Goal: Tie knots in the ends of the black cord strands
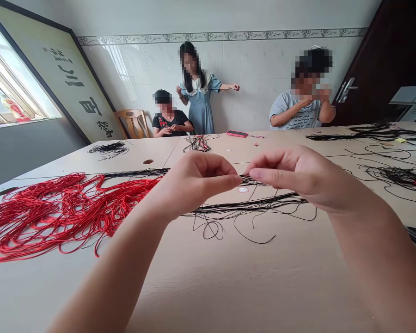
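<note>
My left hand (197, 178) and my right hand (291, 173) are raised above the table, fingertips almost touching. Both are pinched on a thin black cord (244, 177) that shows as a short stretch between them. Below the hands, a bundle of black cords (249, 208) lies on the beige table (229, 277), with loose ends curling toward me. A large pile of red cords (52, 212) spreads over the table to the left of my left forearm.
More black cord bundles lie at the far left (108, 148), far middle (198, 142) and right (395, 175). A pink phone (236, 133) lies near the far edge. Three people are at the far side, one standing. A wooden chair (133, 122) stands by the wall.
</note>
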